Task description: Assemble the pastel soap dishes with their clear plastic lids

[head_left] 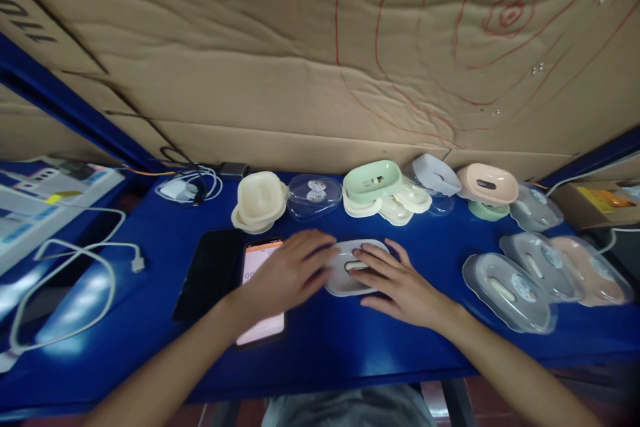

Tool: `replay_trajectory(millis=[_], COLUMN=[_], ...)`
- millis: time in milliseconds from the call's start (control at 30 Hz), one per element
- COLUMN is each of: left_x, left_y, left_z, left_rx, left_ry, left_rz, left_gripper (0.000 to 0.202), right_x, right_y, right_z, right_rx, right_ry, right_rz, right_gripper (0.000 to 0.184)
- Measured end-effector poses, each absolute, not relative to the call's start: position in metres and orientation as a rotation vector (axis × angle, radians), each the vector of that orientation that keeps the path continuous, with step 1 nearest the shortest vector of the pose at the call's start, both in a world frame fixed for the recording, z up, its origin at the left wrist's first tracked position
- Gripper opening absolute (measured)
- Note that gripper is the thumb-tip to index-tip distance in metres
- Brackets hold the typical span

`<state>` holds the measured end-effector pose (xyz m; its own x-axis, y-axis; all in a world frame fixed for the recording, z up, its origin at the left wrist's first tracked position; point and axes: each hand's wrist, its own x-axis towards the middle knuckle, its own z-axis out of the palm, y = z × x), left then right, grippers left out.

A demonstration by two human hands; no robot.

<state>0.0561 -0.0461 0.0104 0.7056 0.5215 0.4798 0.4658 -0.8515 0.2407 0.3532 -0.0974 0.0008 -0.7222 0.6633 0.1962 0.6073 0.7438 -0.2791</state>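
Note:
A light grey oval soap dish point(345, 285) lies on the blue table between my hands, with a small cream-coloured piece in the slot at its middle. My right hand point(393, 275) rests over its right side, fingers spread, the tips near the slot. Reaching in from the other side, my left hand point(303, 265) is slightly blurred; its fingers are stretched out at the dish's left edge. Below and behind that hand, a lit phone point(263, 331) is partly covered.
Along the cardboard wall stand cream dishes point(260, 197), a clear lid point(315, 197), a green dish point(373, 180), a grey dish point(434, 175) and a peach dish point(487, 183). Lidded dishes point(510, 290) sit at right. A black tablet-like slab point(207, 273) and white cable point(113, 280) lie left.

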Motion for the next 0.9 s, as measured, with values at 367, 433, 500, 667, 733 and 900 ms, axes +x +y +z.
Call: replay_trajectory(millis=[367, 433, 500, 667, 733, 900], left_x=[0.031, 0.032, 0.030, 0.028, 0.037, 0.068], left_y=[0.074, 0.068, 0.057, 0.014, -0.009, -0.070], left_z=[0.014, 0.011, 0.010, 0.022, 0.030, 0.037], left_rx=[2.659, 2.664, 2.664, 2.594, 2.645, 2.783], left_ry=[1.223, 1.227, 1.232, 1.257, 1.217, 1.072], left_rz=[0.460, 0.505, 0.587, 0.984, 1.077, 1.156], left_gripper=[0.046, 0.044, 0.045, 0.036, 0.030, 0.043], right_x=[0.365, 0.367, 0.367, 0.363, 0.362, 0.364], right_y=[-0.091, -0.090, -0.089, -0.091, -0.092, -0.096], right_z=[0.000, 0.000, 0.000, -0.001, -0.002, -0.003], right_rx=[-0.996, -0.995, -0.993, -0.988, -1.018, -1.040], right_ry=[-2.496, -2.472, -2.452, -2.421, -2.390, -2.262], right_rz=[0.192, 0.191, 0.204, 0.245, 0.277, 0.346], right_gripper=[0.042, 0.042, 0.043, 0.049, 0.058, 0.092])
